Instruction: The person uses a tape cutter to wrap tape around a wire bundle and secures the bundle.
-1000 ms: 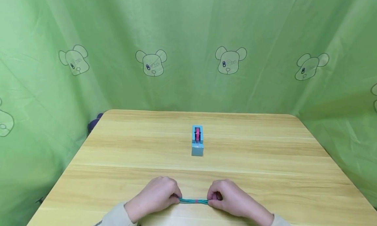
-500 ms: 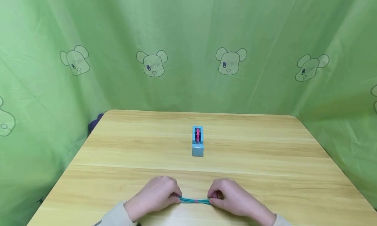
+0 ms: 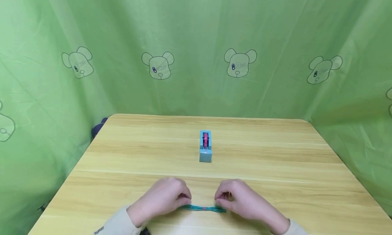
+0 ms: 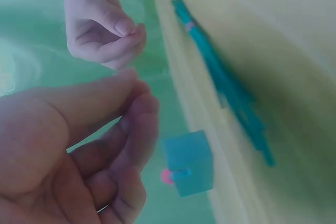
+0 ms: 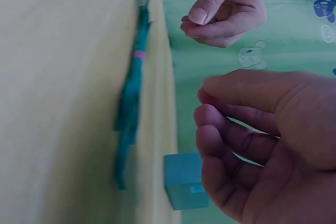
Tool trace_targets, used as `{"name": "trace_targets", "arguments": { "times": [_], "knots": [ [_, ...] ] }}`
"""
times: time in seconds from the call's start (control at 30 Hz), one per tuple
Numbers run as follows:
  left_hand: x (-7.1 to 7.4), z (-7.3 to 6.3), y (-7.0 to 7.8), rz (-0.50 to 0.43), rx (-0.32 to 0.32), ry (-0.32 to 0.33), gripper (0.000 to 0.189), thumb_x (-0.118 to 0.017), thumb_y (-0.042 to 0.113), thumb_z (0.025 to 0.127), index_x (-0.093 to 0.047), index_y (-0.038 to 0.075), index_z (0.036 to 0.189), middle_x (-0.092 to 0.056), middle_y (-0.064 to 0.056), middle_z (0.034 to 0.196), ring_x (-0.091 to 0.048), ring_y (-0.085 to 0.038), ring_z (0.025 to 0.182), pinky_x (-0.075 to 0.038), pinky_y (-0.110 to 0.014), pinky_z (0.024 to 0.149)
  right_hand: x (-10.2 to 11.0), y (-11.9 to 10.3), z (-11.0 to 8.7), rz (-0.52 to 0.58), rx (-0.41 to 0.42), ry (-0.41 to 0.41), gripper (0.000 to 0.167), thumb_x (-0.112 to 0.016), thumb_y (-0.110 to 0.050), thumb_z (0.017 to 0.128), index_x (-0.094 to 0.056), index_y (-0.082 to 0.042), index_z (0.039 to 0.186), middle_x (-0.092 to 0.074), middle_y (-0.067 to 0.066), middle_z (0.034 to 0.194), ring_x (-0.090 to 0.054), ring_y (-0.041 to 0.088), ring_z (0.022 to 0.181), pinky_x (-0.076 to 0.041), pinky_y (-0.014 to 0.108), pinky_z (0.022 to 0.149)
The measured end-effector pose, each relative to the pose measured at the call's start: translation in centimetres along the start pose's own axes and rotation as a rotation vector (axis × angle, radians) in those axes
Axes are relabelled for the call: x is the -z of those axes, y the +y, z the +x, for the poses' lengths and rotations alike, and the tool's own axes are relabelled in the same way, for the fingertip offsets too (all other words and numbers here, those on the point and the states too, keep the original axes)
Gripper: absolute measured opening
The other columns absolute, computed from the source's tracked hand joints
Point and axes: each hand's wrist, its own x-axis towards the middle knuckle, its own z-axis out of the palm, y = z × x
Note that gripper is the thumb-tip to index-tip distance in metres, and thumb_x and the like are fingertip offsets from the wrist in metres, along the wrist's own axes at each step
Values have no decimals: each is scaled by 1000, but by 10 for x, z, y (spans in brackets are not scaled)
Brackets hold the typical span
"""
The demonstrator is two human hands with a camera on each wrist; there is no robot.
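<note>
A bundle of thin teal strands (image 3: 211, 209) lies on the table near its front edge, with a narrow pink band (image 3: 204, 208) round its middle. Its ends fan out unevenly in the left wrist view, where the bundle (image 4: 226, 77) is fully seen. My left hand (image 3: 163, 198) hovers just above the left end, fingers loosely curled and thumb near the index finger, nothing between them. Over the right end is my right hand (image 3: 240, 199), curled in the same way and holding nothing. Both wrist views show a gap between the hands and the bundle.
A light blue tape dispenser (image 3: 205, 156) with a pink roll (image 3: 205, 139) stands on the wooden table (image 3: 122, 153), beyond the hands. Green curtains (image 3: 196, 88) with printed bear heads hang behind and beside the table. Something purple (image 3: 97, 128) shows past the left table edge.
Both hands have let go of the bundle's ends and risen slightly from it. More of each end now shows, while the bundle stays on the table.
</note>
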Motion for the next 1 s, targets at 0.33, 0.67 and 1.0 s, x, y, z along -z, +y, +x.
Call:
{"name": "trace_targets", "arguments": {
  "times": [0.33, 0.67, 1.0],
  "knots": [
    [21, 10, 7, -19, 11, 68, 5, -74, 21, 90, -79, 20, 89, -69, 16, 84, -60, 4, 76, -50, -19, 71, 18, -14, 9, -12, 164, 125, 19, -72, -6, 90, -71, -25, 88, -62, -16, 82, -58, 3, 75, -53, 24, 68],
    [36, 20, 11, -50, -4, 181, 11, -69, 23, 94, -78, 17, 95, -69, 12, 89, -59, 4, 75, -49, -18, 67, 33, -24, 16, -27, 214, 246, 16, -70, -10, 92, -72, -26, 93, -64, -15, 87, -60, 6, 78, -53, 26, 69],
    [54, 31, 15, -31, -24, 344, 14, -65, 23, 98, -78, 18, 99, -70, 11, 90, -58, 0, 74, -50, -22, 69, 48, -37, 25, -54, 256, 402, 17, -69, -8, 93, -74, -24, 98, -65, -14, 89, -58, 7, 75, -50, 25, 63]
  ]
}}
